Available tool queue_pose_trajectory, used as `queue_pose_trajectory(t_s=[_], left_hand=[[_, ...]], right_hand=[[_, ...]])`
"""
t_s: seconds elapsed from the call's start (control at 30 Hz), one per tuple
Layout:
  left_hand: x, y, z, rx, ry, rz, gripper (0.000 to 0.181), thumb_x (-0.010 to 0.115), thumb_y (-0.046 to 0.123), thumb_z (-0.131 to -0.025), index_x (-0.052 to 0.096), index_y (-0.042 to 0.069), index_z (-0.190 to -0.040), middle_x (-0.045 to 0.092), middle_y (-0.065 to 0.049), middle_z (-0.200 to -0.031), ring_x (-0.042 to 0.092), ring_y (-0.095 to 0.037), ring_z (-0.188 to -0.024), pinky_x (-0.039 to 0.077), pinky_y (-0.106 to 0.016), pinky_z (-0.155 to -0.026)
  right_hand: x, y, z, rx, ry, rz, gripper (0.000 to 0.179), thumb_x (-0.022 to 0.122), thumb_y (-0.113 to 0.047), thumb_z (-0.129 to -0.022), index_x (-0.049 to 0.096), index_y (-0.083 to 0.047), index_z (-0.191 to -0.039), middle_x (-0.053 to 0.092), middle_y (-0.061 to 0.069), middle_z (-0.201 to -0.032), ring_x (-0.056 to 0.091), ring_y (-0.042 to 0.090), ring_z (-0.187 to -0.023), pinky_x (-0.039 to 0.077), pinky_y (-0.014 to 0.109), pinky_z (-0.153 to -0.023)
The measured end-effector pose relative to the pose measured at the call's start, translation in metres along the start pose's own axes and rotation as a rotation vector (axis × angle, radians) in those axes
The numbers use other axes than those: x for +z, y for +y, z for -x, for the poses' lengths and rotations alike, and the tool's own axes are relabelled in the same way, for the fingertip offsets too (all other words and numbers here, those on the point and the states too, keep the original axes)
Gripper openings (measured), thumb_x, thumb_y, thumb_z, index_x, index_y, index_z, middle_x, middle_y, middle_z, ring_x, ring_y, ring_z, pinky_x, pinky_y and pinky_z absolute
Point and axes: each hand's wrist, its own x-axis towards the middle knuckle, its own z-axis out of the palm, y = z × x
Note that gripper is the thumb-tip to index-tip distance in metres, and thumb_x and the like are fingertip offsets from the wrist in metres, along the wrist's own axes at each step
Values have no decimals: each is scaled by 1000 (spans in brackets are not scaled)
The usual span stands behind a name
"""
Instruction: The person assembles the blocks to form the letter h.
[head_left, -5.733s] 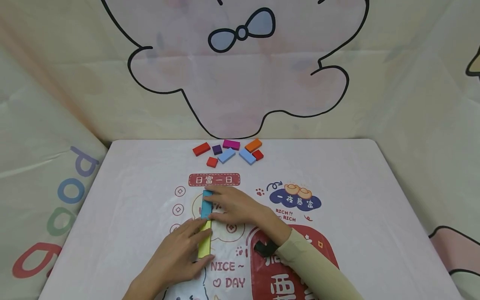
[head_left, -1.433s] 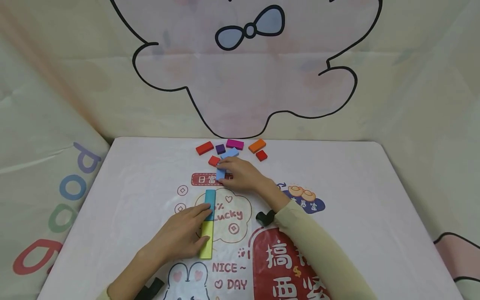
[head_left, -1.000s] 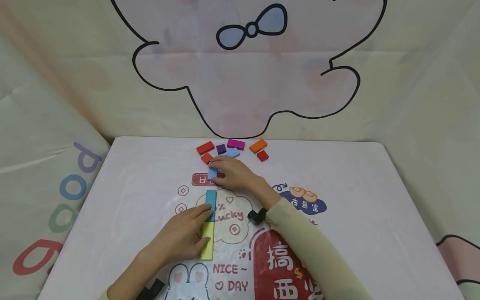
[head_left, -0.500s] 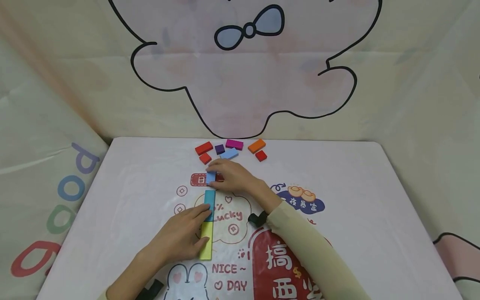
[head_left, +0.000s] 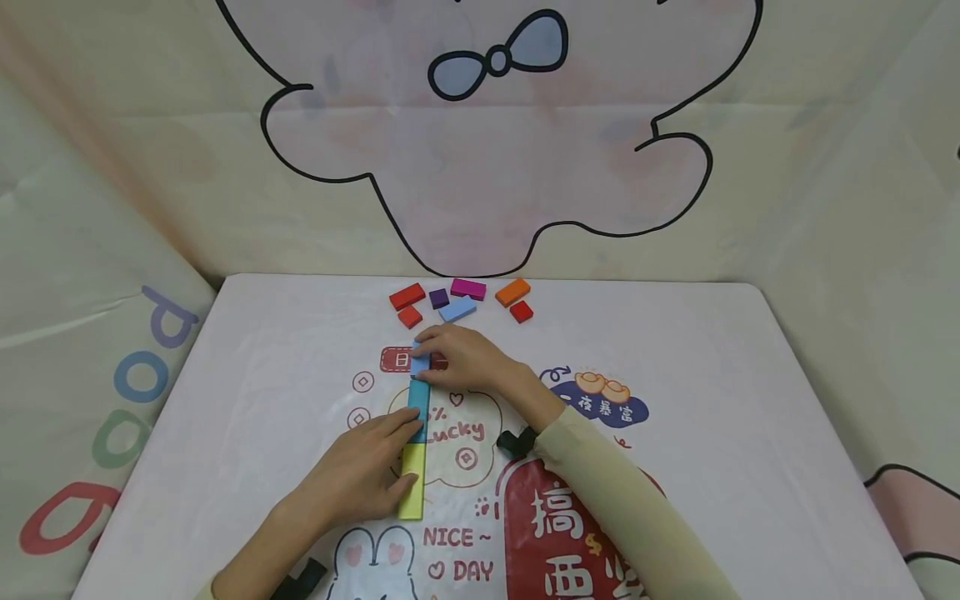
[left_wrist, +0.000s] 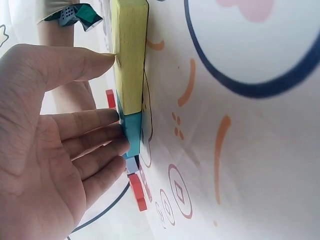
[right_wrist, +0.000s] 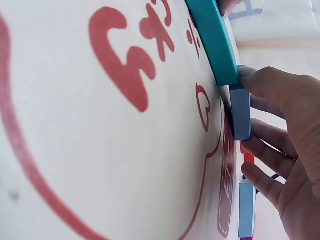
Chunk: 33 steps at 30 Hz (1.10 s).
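On the printed white tabletop, a yellow block (head_left: 412,496) and a teal block (head_left: 419,395) lie end to end in a straight row. My left hand (head_left: 356,467) is at the row's left side. Its thumb touches the yellow block (left_wrist: 131,60) and its outstretched fingers lie against the teal block (left_wrist: 133,131). At the far end, my right hand (head_left: 476,358) pinches a light blue block (head_left: 419,364) between thumb and fingers. In the right wrist view that light blue block (right_wrist: 241,115) stands right at the end of the teal block (right_wrist: 215,45), in line with it.
Behind my right hand is a loose group of blocks: a long red block (head_left: 407,296), a small red block (head_left: 410,317), a dark purple one (head_left: 438,298), a magenta one (head_left: 468,289), another light blue one (head_left: 457,309), an orange one (head_left: 513,291) and a second small red one (head_left: 521,312).
My right hand has taken one light blue block from the back group and brought it left, then nearer, to the teal block. The front small red block has shifted left and back.
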Motion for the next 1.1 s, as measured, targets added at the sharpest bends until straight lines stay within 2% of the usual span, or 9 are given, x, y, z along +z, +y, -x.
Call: queue_pose_trajectory(t_s=[0.4, 0.7, 1.1], left_hand=[[0, 0, 1, -5, -4, 3, 72, 79, 42, -91, 59, 7, -150, 53, -9, -162, 56, -34, -146, 50, -53, -119], [2, -1, 1, 1, 10, -15, 72, 78, 43, -91, 58, 8, -150, 53, -8, -162, 56, -33, -146, 50, -52, -119], [3, -1, 1, 6, 14, -17, 72, 78, 43, -91, 58, 8, -150, 53, -8, -162, 56, -33, -146, 49, -52, -119]], right_hand=[[2, 1, 2, -12, -28, 25, 44, 73, -41, -100, 71, -23, -140, 60, 0, -155, 53, 20, -147, 46, 40, -124], [4, 1, 5, -15, -17, 70, 42, 70, -38, -102, 69, -24, -142, 60, -2, -156, 53, 19, -148, 45, 38, -125], [6, 0, 8, -26, -3, 56, 41, 68, -37, -104, 68, -24, -143, 60, -2, -155, 54, 18, -147, 47, 38, -123]])
